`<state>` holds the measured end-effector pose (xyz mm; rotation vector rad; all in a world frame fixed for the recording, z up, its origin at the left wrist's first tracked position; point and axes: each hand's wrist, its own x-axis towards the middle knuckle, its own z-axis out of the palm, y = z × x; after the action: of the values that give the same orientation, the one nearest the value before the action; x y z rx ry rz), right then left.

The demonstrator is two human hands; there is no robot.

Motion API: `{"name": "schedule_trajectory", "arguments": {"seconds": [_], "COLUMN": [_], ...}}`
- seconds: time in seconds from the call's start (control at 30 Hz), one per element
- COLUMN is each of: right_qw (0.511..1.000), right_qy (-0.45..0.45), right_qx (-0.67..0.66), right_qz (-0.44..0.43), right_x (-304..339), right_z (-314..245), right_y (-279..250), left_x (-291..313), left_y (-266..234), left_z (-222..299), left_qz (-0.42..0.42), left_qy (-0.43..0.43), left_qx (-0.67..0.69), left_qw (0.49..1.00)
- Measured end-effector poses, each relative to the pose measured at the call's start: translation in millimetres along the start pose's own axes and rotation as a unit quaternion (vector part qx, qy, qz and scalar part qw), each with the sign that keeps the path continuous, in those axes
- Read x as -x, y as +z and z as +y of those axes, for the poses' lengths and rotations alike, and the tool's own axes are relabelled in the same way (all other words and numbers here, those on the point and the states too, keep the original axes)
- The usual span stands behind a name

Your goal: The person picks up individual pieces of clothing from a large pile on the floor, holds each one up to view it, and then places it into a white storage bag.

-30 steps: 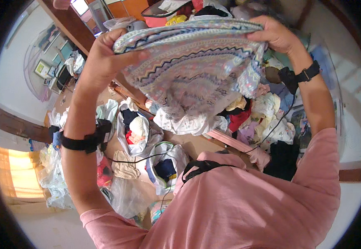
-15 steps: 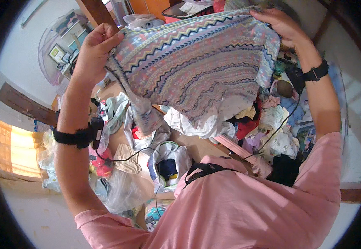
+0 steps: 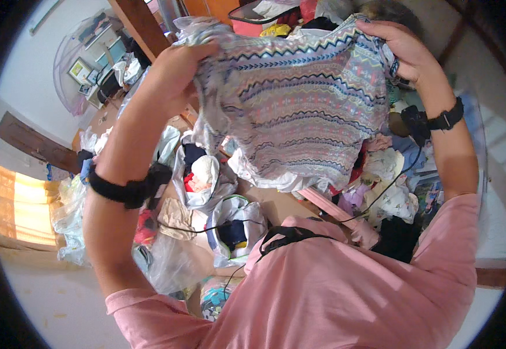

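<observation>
Since the frame 0.5 s earlier, the left hand shifts right, toward the right hand, and the patterned cloth between them spans less width; its left end no longer hangs over the bag behind. Both hands are raised on the far side. Left fingers close on the cloth's upper left corner, thumb laid across the near face; the other fingertips are hidden. Right fingers grip the upper right corner, thumb along the top edge and the rest curled at the side, where the fabric bunches. The cloth hangs between the 2 hands, its zigzag bands facing near.

Below it to the left stand 2 open pale bags. The farther bag contains a white bundle, red fabric and a dark navy piece; the nearer bag contains navy fabric with a bit of yellow. Left of them lie a beige cloth and, nearer, a clear plastic bag whose contents I cannot tell. Far off, a pink case with a dark rim holds white fabric. On the right, a heap of clothes spreads out.
</observation>
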<state>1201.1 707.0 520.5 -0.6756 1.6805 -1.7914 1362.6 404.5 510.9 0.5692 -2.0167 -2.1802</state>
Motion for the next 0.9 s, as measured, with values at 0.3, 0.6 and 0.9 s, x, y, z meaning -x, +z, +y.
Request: {"name": "schedule_trajectory", "arguments": {"seconds": [0.3, 0.6, 0.9], "right_qw": [0.994, 0.971, 0.936], "right_qy": [-0.043, -0.072, -0.201], "right_qx": [-0.097, -0.204, 0.126], "right_qz": [-0.017, -0.105, -0.261], "right_x": [9.8, 1.0, -21.7], "right_z": [28.8, 30.6, 73.3], "right_y": [92.4, 114.7, 101.3], "left_x": [14.0, 37.8, 14.1], "left_y": [63.6, 68.6, 16.0], "left_z": [9.1, -12.6, -19.4], "left_qz": [-0.027, -0.183, -0.246], "left_qy": [0.116, 0.308, 0.34], "left_qx": [-0.075, -0.197, -0.199], "left_qw": [0.99, 0.912, 0.886]}}
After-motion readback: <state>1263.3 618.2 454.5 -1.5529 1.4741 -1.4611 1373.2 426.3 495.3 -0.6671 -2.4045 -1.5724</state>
